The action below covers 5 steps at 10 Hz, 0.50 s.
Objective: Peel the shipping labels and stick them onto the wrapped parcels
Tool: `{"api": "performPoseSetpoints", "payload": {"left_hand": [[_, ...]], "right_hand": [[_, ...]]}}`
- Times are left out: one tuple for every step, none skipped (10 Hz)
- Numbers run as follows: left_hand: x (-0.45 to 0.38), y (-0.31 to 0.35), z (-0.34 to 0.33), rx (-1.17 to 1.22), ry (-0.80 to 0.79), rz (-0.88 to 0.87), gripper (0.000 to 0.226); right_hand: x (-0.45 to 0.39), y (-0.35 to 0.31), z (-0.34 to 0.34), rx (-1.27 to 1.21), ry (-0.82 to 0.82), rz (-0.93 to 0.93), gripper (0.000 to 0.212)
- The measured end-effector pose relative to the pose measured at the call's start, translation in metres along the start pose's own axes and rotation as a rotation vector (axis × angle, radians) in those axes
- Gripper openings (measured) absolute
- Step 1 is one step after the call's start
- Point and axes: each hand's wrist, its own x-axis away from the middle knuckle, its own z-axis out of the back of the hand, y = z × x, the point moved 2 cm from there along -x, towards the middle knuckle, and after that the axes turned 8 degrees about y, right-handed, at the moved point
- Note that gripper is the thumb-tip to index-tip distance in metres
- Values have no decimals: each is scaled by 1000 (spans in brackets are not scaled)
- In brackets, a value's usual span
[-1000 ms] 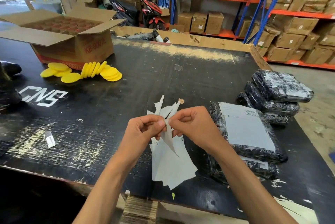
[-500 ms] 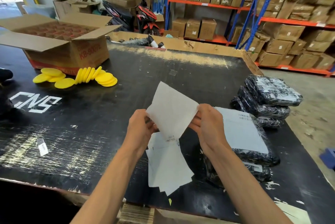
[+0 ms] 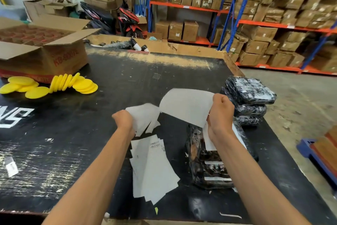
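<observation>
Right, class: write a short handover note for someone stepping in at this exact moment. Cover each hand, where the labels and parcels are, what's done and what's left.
Left hand: grips the peeled backing sheets.
Right hand: grips a peeled label, held above the table.
Label pile: lies on the black table, between the forearms.
Near parcels: stacked under the right forearm; white label edges show on them.
Far parcels: stacked at the table's right edge.
Done: this label is off its backing.
Left: stick it to a parcel, then work through the pile. I cannot tell which parcels lack labels.
</observation>
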Motion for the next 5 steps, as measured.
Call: {"api": "performPoseSetpoints", "payload": {"left_hand": [[7, 3, -10, -132, 69, -76, 32], [-23, -17, -22, -404, 65, -233, 49], [-13, -27, -23, -765, 28, -374, 41], [-9, -34, -28, -1003, -3, -402, 40], [-11, -37, -30, -1212, 9, -470, 44]], "right_hand": [[-12, -7, 8, -21, 35, -8, 23], [-24, -13, 18, -16, 72, 20, 25], [-32, -14, 26, 10, 60, 32, 27], [-40, -10, 31, 42, 17, 21, 25], [-46, -11, 30, 19, -65, 21, 26]]}}
